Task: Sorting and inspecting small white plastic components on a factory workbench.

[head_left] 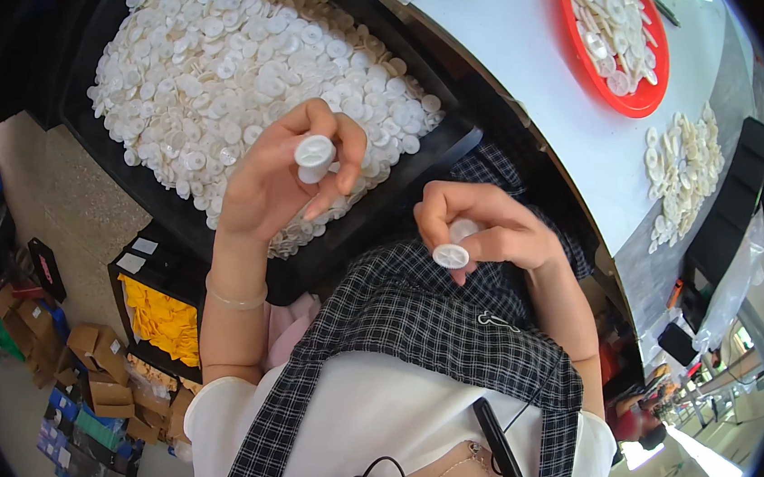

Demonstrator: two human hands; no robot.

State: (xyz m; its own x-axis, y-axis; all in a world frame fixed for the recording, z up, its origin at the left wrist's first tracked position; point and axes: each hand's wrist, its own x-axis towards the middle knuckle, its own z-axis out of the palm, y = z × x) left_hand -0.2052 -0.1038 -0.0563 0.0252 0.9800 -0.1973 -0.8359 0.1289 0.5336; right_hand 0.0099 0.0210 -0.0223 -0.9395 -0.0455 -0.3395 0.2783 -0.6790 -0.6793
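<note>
My left hand (263, 174) is raised over the near edge of a black bin (433, 150), heaped with small white round plastic discs (232, 79). Its thumb and fingers pinch a white plastic disc (313, 150), with another pale piece just under it. To the right, above my checked apron (405, 295), my right hand (513, 227) has its fingers curled around a similar white disc (450, 256). A second pale round piece (463, 230) shows between those fingers. The two hands are apart.
A white table (511, 54) on the right bears a red oval tray (570, 31) of white discs and a loose pile of them (685, 167). Left of me stand a black crate with yellow pieces (162, 317) and cardboard boxes (99, 347) on the floor.
</note>
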